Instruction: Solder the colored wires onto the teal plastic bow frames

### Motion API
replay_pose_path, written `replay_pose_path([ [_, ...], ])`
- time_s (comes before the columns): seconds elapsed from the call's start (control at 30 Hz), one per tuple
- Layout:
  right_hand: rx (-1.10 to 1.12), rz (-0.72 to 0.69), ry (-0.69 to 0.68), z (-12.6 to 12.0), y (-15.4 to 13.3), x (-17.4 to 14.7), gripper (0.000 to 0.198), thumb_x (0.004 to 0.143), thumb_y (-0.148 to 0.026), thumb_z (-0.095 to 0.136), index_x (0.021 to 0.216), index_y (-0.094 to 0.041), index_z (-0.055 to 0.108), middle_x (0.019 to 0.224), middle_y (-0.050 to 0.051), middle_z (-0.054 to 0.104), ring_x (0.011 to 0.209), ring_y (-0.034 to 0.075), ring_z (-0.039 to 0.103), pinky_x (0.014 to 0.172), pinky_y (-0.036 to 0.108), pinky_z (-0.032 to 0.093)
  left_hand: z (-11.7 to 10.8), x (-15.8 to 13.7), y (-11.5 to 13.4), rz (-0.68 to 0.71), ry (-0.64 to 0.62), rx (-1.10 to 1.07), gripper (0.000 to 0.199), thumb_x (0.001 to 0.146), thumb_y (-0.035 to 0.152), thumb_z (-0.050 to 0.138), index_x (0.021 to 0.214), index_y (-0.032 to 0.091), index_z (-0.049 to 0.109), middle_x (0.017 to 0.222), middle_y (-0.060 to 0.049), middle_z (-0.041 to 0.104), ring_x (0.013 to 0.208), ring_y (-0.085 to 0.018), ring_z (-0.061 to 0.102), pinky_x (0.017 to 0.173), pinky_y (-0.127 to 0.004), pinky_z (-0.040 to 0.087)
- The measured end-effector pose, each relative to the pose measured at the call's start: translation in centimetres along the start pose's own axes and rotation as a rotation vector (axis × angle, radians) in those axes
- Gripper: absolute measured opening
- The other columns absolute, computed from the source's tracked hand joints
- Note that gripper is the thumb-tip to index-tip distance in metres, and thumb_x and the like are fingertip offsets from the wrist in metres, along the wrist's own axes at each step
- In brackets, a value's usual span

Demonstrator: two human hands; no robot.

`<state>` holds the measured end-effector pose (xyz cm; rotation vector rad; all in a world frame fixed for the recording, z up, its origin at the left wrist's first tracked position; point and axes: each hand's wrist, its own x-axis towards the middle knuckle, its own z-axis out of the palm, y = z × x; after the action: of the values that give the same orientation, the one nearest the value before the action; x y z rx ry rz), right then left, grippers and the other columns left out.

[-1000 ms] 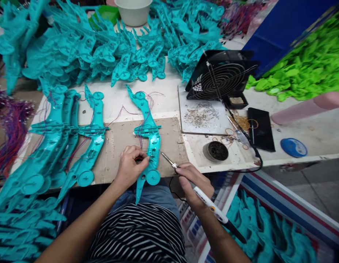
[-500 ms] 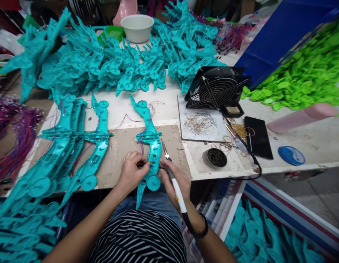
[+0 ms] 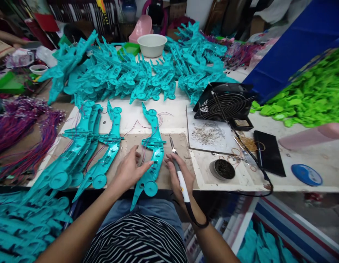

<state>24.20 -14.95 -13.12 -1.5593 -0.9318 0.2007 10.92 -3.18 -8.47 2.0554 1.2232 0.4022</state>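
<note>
A teal plastic piece [image 3: 157, 155] with round discs and thin red and blue wires lies on the brown board [image 3: 183, 157] in front of me, its lower end past the table edge. My left hand [image 3: 129, 168] is at its left side, fingers apart, the thumb tip over or against the piece; I cannot tell if it touches. My right hand [image 3: 186, 179], just right of the piece, is wrapped round a soldering iron [image 3: 181, 179] with a white handle. The iron's tip points up and away, apart from the piece.
To the left stand several similar teal pieces [image 3: 76, 142] and wire bundles [image 3: 46, 138]. A heap of teal pieces [image 3: 111, 76] fills the back. On the right are a black fan [image 3: 227, 104], a round tin [image 3: 223, 169], a black flat object [image 3: 269, 153], a blue lid [image 3: 306, 174] and a pink bottle [image 3: 312, 135].
My left hand has opened from a pinch on the teal piece and drawn slightly left. The iron has come a little away from the piece. The view has tilted up.
</note>
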Motion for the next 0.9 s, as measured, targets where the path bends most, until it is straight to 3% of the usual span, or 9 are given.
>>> replay_pose_path([
  [0.07,0.033,0.045,-0.013,0.5,0.2,0.2,0.029,0.091,-0.027,0.057,0.119,-0.021,0.063,0.112,0.008,0.072,0.094,0.019,0.072,0.086,0.033,0.061,1.0,0.5,1.2,0.027,-0.028,0.094,0.066,0.078,0.045,0.066,0.132,0.011,0.045,0.101,-0.014,0.066,0.092,-0.027,0.064,0.079,-0.038,0.052],
  [0.17,0.186,0.126,-0.018,1.6,0.1,-0.1,0.031,0.092,-0.031,0.056,0.120,-0.018,0.061,0.113,0.011,0.072,0.091,0.019,0.073,0.080,0.032,0.062,2.4,0.4,2.6,0.115,-0.027,0.251,0.072,0.078,0.036,0.066,0.138,0.007,0.037,0.114,-0.020,0.063,0.107,-0.032,0.060,0.088,-0.044,0.049],
  [0.33,0.292,0.167,0.183,1.7,-1.0,0.3,0.031,0.090,-0.032,0.058,0.117,-0.016,0.059,0.110,0.013,0.072,0.088,0.020,0.074,0.072,0.033,0.064,3.2,-1.1,2.1,0.160,-0.051,0.350,0.070,0.079,0.018,0.058,0.142,0.002,0.032,0.122,-0.023,0.058,0.116,-0.034,0.054,0.096,-0.047,0.047],
  [0.47,0.255,0.134,0.263,0.3,-1.6,1.2,0.029,0.090,-0.031,0.059,0.116,-0.018,0.060,0.106,0.011,0.073,0.090,0.020,0.073,0.073,0.037,0.064,1.1,-3.0,-0.1,0.257,0.114,0.244,0.064,0.084,0.018,0.049,0.144,0.009,0.030,0.125,-0.019,0.057,0.121,-0.029,0.053,0.102,-0.045,0.045],
  [0.67,0.220,0.103,0.199,0.7,-1.6,0.7,0.029,0.088,-0.029,0.061,0.114,-0.016,0.062,0.103,0.012,0.074,0.091,0.023,0.073,0.072,0.039,0.064,-4.2,-4.5,-5.2,0.276,0.305,0.311,0.062,0.086,0.025,0.050,0.144,0.014,0.032,0.127,-0.017,0.057,0.119,-0.029,0.054,0.101,-0.046,0.045],
  [0.77,0.220,0.066,0.146,1.7,-1.6,0.3,0.027,0.088,-0.027,0.061,0.114,-0.017,0.062,0.101,0.010,0.075,0.089,0.022,0.074,0.070,0.035,0.065,-5.8,-3.5,-6.9,0.209,0.295,0.427,0.062,0.080,0.020,0.052,0.140,0.013,0.038,0.126,-0.018,0.057,0.115,-0.031,0.055,0.098,-0.047,0.046],
  [0.9,0.209,0.008,0.086,2.9,-1.9,0.4,0.027,0.088,-0.026,0.061,0.113,-0.017,0.063,0.100,0.010,0.075,0.087,0.021,0.074,0.071,0.034,0.065,-6.6,-1.9,-6.6,0.079,0.244,0.609,0.062,0.077,0.021,0.059,0.135,0.006,0.044,0.120,-0.022,0.058,0.110,-0.035,0.054,0.092,-0.048,0.046],
])
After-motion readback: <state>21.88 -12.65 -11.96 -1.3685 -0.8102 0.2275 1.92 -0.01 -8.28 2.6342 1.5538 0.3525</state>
